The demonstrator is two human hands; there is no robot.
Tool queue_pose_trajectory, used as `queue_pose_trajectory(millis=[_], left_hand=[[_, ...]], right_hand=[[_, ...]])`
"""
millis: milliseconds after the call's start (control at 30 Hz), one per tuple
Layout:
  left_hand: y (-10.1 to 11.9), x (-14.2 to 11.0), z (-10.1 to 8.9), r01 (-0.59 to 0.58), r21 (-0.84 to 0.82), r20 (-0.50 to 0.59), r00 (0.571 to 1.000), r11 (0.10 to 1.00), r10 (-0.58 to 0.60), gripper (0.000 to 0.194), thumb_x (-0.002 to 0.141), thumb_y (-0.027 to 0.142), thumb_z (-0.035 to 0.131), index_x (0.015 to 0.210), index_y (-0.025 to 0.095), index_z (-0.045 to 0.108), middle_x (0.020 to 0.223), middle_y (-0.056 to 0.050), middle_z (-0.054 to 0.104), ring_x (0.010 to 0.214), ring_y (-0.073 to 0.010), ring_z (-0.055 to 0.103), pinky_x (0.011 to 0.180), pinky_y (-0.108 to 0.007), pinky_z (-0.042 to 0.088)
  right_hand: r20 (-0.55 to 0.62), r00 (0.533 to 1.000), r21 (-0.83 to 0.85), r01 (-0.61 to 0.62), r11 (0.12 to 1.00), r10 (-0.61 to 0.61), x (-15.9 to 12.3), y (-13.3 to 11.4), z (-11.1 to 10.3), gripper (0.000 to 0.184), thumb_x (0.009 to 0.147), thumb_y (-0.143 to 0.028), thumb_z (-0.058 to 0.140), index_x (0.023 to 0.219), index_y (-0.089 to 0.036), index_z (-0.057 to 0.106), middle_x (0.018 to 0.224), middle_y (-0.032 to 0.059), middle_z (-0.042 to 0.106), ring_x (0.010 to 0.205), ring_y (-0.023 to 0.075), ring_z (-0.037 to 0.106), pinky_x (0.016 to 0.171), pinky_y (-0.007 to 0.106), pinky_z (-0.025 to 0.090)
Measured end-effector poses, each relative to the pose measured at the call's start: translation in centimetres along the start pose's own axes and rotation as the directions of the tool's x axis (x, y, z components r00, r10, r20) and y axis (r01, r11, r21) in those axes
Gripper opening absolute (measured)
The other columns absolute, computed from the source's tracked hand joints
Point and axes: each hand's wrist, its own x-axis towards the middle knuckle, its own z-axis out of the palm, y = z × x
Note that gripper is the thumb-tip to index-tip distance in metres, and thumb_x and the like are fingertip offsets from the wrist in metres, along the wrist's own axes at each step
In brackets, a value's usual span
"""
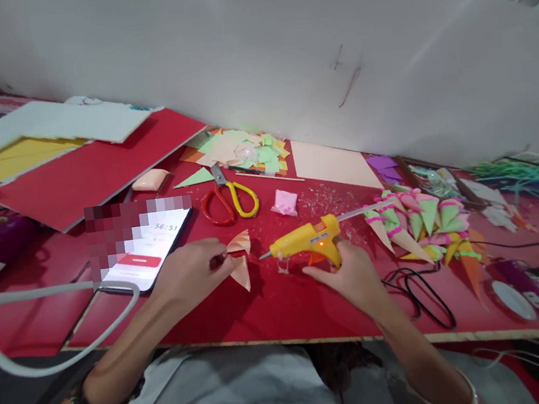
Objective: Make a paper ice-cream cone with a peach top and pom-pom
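Observation:
Between the fingertips of my left hand (201,263) is a small peach piece of paper (241,272), folded or curled, with a second flap pointing up. My right hand (350,277) grips a yellow hot glue gun (306,239) by its handle. A small orange light glows on its side, and a clear glue stick (356,211) sticks out of its back. The nozzle points left and stops just short of the paper. Right of the glue gun lies a heap of small paper cones (419,216) in green, peach, yellow and pink, trimmed with fuzzy pink and green strips.
Scissors (229,203) with red and yellow handles lie ahead, near a pink packet (285,203) and cut paper scraps (243,149). A lit phone (158,252) rests beside my left wrist. A black cable (423,298) loops at right; a white cable (73,365) crosses at left.

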Motion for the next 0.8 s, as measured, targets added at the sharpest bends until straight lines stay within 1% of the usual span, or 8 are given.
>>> queue_pose_trajectory(millis=[100, 200, 367, 533, 700, 800], left_hand=[[0.1, 0.1, -0.2, -0.001, 0.018, -0.008, 1.000, 1.000, 0.001, 0.022, 0.074, 0.028, 0.040, 0.053, 0.020, 0.042, 0.054, 0.001, 0.046, 0.048, -0.0120, 0.040, 0.046, -0.025, 0.021], [0.5, 0.2, -0.5, -0.007, -0.004, -0.019, 1.000, 1.000, 0.007, 0.020, 0.072, 0.025, 0.041, 0.052, 0.020, 0.039, 0.053, 0.001, 0.044, 0.047, -0.0118, 0.037, 0.046, -0.026, 0.022], [1.0, 0.4, -1.1, -0.002, -0.019, -0.024, 1.000, 1.000, 0.001, 0.024, 0.071, 0.026, 0.041, 0.050, 0.019, 0.032, 0.053, 0.001, 0.039, 0.047, -0.0112, 0.033, 0.048, -0.026, 0.023], [1.0, 0.4, -1.3, -0.003, -0.009, -0.029, 1.000, 1.000, 0.003, 0.022, 0.071, 0.024, 0.039, 0.051, 0.019, 0.032, 0.054, 0.002, 0.038, 0.048, -0.0110, 0.033, 0.049, -0.026, 0.023], [1.3, 0.3, -1.7, 0.003, -0.009, 0.008, 1.000, 1.000, -0.002, 0.020, 0.071, 0.022, 0.037, 0.052, 0.018, 0.032, 0.055, 0.002, 0.038, 0.049, -0.0099, 0.032, 0.050, -0.025, 0.023], [1.5, 0.3, -1.8, 0.012, 0.007, 0.019, 1.000, 1.000, -0.012, 0.020, 0.072, 0.023, 0.036, 0.053, 0.018, 0.035, 0.056, 0.002, 0.038, 0.050, -0.0096, 0.033, 0.050, -0.024, 0.023]], right_hand=[[0.059, 0.996, 0.032, 0.063, 0.997, -0.065, -0.2, -0.8, 0.4, 0.040, 0.063, -0.051, 0.060, 0.083, -0.017, 0.054, 0.053, -0.0013, 0.052, 0.045, 0.0147, 0.050, 0.044, 0.024, 0.035], [0.098, 0.992, 0.051, 0.078, 0.996, -0.082, -0.2, -1.2, 0.2, 0.035, 0.066, -0.047, 0.059, 0.083, -0.017, 0.053, 0.055, -0.0007, 0.054, 0.046, 0.0144, 0.051, 0.045, 0.024, 0.036], [0.139, 0.985, 0.034, 0.098, 0.995, -0.101, -0.4, -1.8, -0.2, 0.030, 0.067, -0.040, 0.058, 0.085, -0.017, 0.052, 0.059, -0.0002, 0.054, 0.048, 0.0141, 0.051, 0.045, 0.023, 0.036], [0.150, 0.983, 0.011, 0.101, 0.995, -0.102, -0.5, -1.8, -0.3, 0.027, 0.067, -0.036, 0.056, 0.086, -0.017, 0.052, 0.058, -0.0005, 0.053, 0.049, 0.0137, 0.050, 0.047, 0.023, 0.035], [0.189, 0.979, 0.015, 0.080, 0.997, -0.081, -0.3, -1.9, -0.4, 0.025, 0.069, -0.033, 0.054, 0.087, -0.016, 0.052, 0.059, -0.0007, 0.053, 0.050, 0.0133, 0.050, 0.048, 0.023, 0.035], [0.185, 0.979, -0.001, 0.084, 0.996, -0.083, -0.2, -2.0, -0.5, 0.024, 0.069, -0.033, 0.054, 0.086, -0.015, 0.052, 0.058, -0.0006, 0.053, 0.049, 0.0131, 0.049, 0.047, 0.023, 0.033]])
